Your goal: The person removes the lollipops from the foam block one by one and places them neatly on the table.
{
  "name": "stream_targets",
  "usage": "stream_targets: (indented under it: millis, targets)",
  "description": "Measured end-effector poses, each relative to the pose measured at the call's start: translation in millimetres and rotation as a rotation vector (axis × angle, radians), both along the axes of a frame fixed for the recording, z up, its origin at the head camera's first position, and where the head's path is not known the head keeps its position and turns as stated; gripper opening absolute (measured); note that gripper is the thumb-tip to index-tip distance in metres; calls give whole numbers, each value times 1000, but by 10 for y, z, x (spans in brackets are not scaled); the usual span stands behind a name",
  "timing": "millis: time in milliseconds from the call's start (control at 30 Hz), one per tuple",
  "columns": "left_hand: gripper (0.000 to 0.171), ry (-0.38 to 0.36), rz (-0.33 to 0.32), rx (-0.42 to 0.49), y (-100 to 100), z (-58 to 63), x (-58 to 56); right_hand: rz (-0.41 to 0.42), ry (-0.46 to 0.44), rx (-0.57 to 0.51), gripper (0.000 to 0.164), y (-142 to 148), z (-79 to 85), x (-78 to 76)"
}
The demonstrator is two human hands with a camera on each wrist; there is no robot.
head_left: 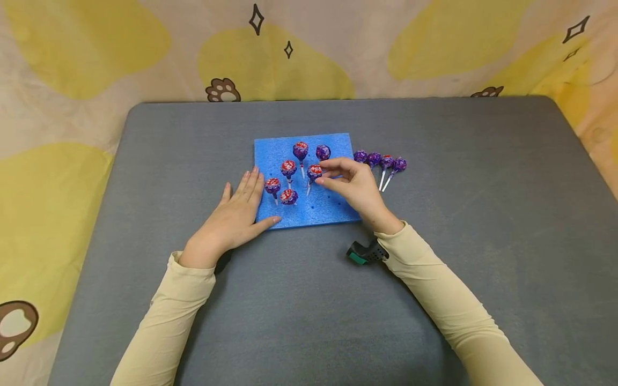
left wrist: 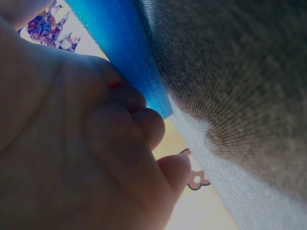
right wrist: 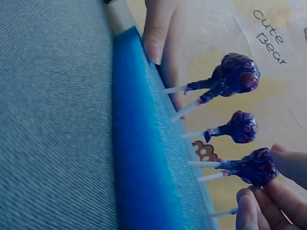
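Observation:
A blue foam board (head_left: 314, 214) dotted with small holes lies on the table. Several lollipops in purple and red wrappers stand on it by their white sticks, among them a lollipop (head_left: 300, 150) near the back and a lollipop (head_left: 272, 186) at the left. My left hand (head_left: 230, 220) rests along the board's left edge, fingers straight and thumb over the front corner. With thumb and fingertips, my right hand (head_left: 354, 190) pinches the wrapped head of a lollipop (head_left: 314, 172). In the right wrist view that lollipop (right wrist: 261, 167) has its stick pointing to the board (right wrist: 144, 134).
Several more lollipops (head_left: 386, 162) lie side by side on the grey table (head_left: 483, 214), just right of the board and partly behind my right hand. A patterned yellow and cream cloth (head_left: 309, 64) hangs behind the table.

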State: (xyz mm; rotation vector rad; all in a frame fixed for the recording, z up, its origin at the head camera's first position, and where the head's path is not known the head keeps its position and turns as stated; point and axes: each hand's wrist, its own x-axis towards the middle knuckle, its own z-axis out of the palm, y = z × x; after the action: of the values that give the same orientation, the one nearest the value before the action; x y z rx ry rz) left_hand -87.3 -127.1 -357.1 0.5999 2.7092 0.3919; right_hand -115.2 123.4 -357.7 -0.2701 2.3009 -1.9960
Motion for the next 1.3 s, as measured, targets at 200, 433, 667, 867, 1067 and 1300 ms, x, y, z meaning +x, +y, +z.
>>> stream_targets:
  millis: [200,433,667,867,1067,1300]
  targets:
    - [90,-2,4,-2,-12,-2,-2,-3,-3,25,32,-49,-30,-7]
    - [90,1,3,4,-15,1,-3,-16,15,-13,30,-74,-52,-10]
    - [90,-5,6,4,-17,11,-3,-22,30,-58,27,-91,-60,-8]
    - [90,-6,6,2,-16,15,-3,-19,36,-63,26,-88,-60,-6]
    - [90,-1,6,5,-15,18,-1,-25,39,-66,26,-82,-52,-4]
    - [90,-5,4,0,-17,16,-6,-27,40,-78,26,-78,-42,-6]
